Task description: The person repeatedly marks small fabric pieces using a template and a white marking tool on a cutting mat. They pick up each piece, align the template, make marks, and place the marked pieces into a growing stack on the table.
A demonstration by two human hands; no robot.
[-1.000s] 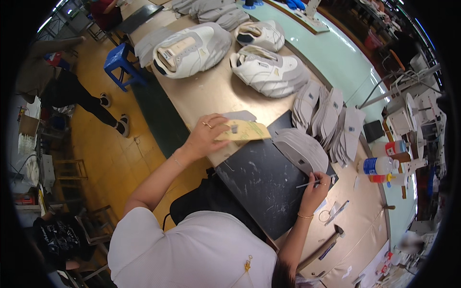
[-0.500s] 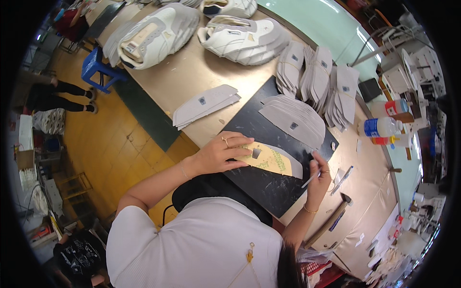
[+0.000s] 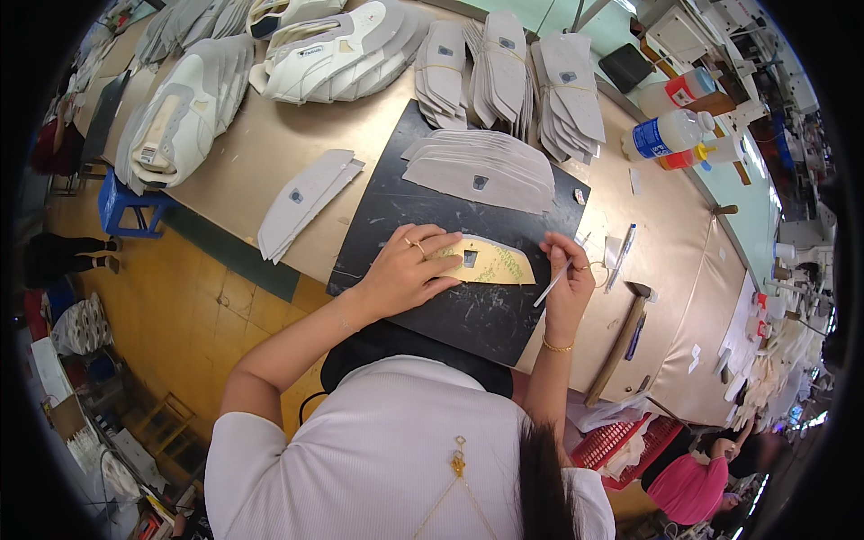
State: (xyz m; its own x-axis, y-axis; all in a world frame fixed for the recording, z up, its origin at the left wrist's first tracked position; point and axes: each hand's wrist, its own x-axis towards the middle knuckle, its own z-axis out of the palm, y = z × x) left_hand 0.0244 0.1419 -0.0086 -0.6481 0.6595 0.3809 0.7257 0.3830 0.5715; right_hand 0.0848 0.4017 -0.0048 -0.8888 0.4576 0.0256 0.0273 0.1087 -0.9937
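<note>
My left hand [image 3: 409, 270] lies with outstretched fingers on the left end of a yellow template [image 3: 499, 264], pressing it down. The template has green markings and a small cut-out window, through which a dark patch shows. Beneath it, a grey shoe-upper piece [image 3: 490, 240] shows as a thin strip along the far edge. Both lie on a black cutting board [image 3: 382, 216]. Just off the template's right end, my right hand [image 3: 569, 283] is closed around a thin, whitish pen [image 3: 551, 286], its lower end pointing toward the board. Beyond the template, a fanned stack of grey pieces [image 3: 486, 171] rests on the board.
More grey pieces [image 3: 306, 202] lie left of the board. Tied bundles [image 3: 499, 76] and stacked white shoe uppers [image 3: 337, 54] stand farther back. At right are a blue pen [image 3: 621, 259], a hammer [image 3: 619, 346] and bottles [image 3: 668, 135]. A red basket [image 3: 661, 450] stands low right.
The view has turned, shifting the table's things leftward. The template now covers more of the grey piece, whose right end showed before. My right hand still holds the pen beside it.
</note>
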